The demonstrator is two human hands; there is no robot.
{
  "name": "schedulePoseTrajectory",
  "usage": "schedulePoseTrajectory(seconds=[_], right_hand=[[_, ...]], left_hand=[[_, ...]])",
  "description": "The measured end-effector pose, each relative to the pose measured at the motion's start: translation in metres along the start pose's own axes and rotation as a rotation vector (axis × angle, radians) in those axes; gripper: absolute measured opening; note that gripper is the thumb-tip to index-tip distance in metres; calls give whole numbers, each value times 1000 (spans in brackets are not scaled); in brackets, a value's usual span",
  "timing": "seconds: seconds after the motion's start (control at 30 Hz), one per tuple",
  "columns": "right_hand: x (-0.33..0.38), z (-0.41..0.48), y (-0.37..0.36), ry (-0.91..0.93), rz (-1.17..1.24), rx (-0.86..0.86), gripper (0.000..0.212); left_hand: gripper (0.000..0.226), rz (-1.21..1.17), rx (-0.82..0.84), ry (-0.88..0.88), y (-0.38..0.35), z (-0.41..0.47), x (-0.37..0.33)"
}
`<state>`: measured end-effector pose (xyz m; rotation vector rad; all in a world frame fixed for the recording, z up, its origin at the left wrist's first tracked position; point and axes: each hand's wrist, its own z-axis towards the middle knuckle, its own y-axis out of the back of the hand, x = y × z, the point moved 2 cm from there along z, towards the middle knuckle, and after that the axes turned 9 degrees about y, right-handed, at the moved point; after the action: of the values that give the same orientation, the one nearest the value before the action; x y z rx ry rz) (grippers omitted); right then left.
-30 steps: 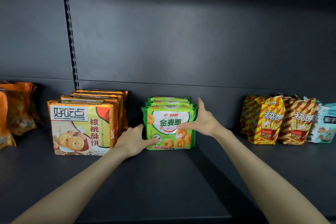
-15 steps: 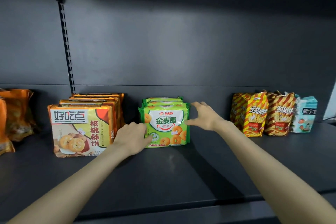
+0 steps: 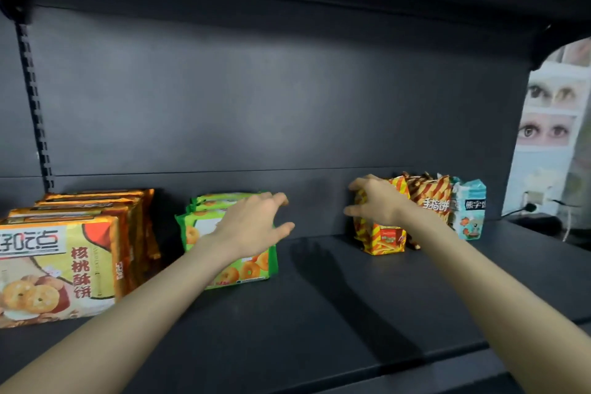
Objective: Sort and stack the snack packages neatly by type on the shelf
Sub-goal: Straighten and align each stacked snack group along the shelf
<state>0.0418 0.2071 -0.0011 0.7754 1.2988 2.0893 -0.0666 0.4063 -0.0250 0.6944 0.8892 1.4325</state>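
Half a second ago both hands were at the sides of the green packages; now they are leaving them. The right hand is reaching to 4 o'clock and is lying over the upper front of the nearest striped package, its fingers spread past the left edge of the bag. Whether it is already gripping, I cannot tell. The left hand is hovering in front of the green packages, toward their right side, with fingers apart and holding nothing. The view is also turning to the right, so a poster with pictures of eyes is now appearing at 2 o'clock.

All packages are standing on the dark shelf. The orange packages are standing one behind another at 8 o'clock. The green packages are standing the same way at 7 o'clock, well apart from the striped ones. A second striped package is standing just beside the first, at its right, and a light blue package is standing next to that one. A slotted rail is running up the back wall at 10 o'clock. The left forearm is covering much of the front green package, and the right hand is hiding the top of the striped package.

The orange front is showing 吃点 and 核桃酥饼. The second striped package is showing 手指饼, and the light blue package 熊字.
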Motion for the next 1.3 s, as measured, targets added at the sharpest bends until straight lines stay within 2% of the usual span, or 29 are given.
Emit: schedulePoseTrajectory(seconds=[0.37,0.57,0.93,1.17,1.3], right_hand=[[-130,-10,33,34,-28,-65,56],[-177,-5,34,97,-4,-49,59],[-209,23,21,214,-16,-23,76],[-216,48,17,250,-8,5,93],[-219,62,17,264,-24,84,99]], left_hand=[[59,-147,102,98,-71,50,-105],[69,-240,142,206,-101,59,-141],[96,-444,244,381,-135,89,-166],[104,-663,315,419,-159,107,-163],[107,-775,358,420,-168,122,-158]])
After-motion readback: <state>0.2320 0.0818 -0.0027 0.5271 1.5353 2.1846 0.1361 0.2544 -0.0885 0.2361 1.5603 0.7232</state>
